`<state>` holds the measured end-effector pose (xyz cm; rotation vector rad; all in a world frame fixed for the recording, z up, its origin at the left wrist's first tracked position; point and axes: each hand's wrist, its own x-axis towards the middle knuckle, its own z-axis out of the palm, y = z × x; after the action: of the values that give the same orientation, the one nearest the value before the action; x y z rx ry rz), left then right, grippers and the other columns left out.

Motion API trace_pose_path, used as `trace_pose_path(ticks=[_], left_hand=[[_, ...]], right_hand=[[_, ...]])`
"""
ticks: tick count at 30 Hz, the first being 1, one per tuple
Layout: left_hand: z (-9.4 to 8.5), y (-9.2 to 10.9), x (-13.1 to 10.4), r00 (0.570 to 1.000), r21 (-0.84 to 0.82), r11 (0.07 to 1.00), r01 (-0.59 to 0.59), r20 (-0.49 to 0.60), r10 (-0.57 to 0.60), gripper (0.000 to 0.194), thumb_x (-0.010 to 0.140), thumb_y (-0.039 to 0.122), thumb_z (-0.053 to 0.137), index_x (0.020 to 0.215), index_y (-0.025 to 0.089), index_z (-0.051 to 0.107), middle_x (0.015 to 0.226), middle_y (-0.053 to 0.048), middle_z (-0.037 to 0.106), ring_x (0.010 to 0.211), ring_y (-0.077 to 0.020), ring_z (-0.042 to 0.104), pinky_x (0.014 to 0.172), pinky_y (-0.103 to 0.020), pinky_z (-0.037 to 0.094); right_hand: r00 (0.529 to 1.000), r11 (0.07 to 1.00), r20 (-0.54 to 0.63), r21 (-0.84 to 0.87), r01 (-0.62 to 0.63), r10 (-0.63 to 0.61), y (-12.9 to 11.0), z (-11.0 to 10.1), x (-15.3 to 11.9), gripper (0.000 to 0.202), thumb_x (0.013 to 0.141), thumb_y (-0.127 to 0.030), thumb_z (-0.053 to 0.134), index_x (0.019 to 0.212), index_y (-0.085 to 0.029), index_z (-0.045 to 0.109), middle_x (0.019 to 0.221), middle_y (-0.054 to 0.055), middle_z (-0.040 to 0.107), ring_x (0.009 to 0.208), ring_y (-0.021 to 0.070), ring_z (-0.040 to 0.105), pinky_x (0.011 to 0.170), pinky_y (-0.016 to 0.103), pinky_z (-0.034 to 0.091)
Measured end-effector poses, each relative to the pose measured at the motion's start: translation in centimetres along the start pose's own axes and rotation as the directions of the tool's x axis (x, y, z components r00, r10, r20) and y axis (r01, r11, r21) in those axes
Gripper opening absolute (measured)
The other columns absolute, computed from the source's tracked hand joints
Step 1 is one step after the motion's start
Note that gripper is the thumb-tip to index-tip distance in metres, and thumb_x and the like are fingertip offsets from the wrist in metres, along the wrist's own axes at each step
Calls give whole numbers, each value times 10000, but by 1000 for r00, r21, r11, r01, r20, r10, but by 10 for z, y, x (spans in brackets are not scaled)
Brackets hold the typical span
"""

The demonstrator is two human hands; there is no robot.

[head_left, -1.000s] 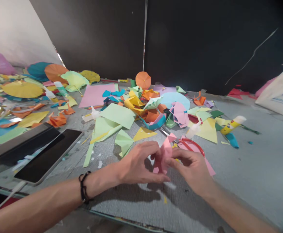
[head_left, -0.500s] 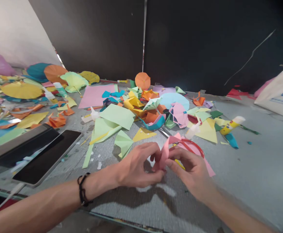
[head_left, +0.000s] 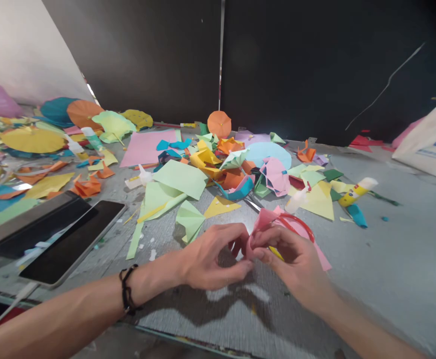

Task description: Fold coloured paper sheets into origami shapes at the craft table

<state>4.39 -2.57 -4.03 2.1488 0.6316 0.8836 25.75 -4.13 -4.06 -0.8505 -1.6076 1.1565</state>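
Observation:
A strip of pink paper [head_left: 263, 219], bent into a curl, is held up between my two hands just above the table. My right hand [head_left: 291, 257] pinches it between thumb and fingers. My left hand [head_left: 214, 257] is curled from the other side, its fingertips closed at the paper's left edge; their exact contact is partly hidden. Behind my right hand lie scissors with red handles [head_left: 305, 228], resting on a flat pink paper piece [head_left: 323, 259]. A yellow piece [head_left: 277, 253] shows under my right hand. Nearby are a folded pale green paper [head_left: 190, 220] and a yellow scrap [head_left: 221, 207].
Coloured paper scraps and folded pieces heap up behind my hands, with an orange paper disc [head_left: 219, 124] at the back. A glue stick [head_left: 356, 193] lies at right. A phone [head_left: 74, 242] with a cable lies at left. A white bag [head_left: 431, 144] stands far right.
The pink paper strip has turned and now leans to the right over my right fingers. My right fingers have closed further over it; my left hand has barely shifted.

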Motion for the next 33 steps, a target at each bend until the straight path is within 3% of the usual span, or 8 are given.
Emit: trace_pose_path(ticks=[8, 25, 33], left_hand=[[-4, 1, 1, 1000, -35, 999, -9, 26, 10, 70, 893, 161, 573, 961, 171, 562, 834, -26, 622, 720, -154, 550, 689, -279, 461], [-11, 8, 1, 991, -57, 994, 90, 107, -83, 144, 983, 288, 512, 1012, 167, 585, 890, -54, 656, 793, -187, 577, 750, -314, 481], [-10, 10, 1, 989, -106, 986, 128, 89, -119, 204, 1007, 326, 503, 1017, 160, 621, 902, -55, 674, 813, -195, 599, 773, -327, 471]], right_hand=[[1000, 1000, -15, -17, -6, 6, 2, 0, 0, 120, 878, -321, 822, 865, -242, 733, 851, 9, 742, 798, 155, 700, 750, 258, 581], [1000, 998, 0, -58, -8, 8, 1, 0, 0, 136, 907, -353, 792, 880, -244, 716, 853, 4, 704, 808, 157, 670, 752, 264, 561], [1000, 998, 2, -58, -2, 2, -1, -1, -1, 142, 925, -348, 777, 878, -240, 698, 859, 9, 694, 798, 158, 663, 740, 269, 563]])
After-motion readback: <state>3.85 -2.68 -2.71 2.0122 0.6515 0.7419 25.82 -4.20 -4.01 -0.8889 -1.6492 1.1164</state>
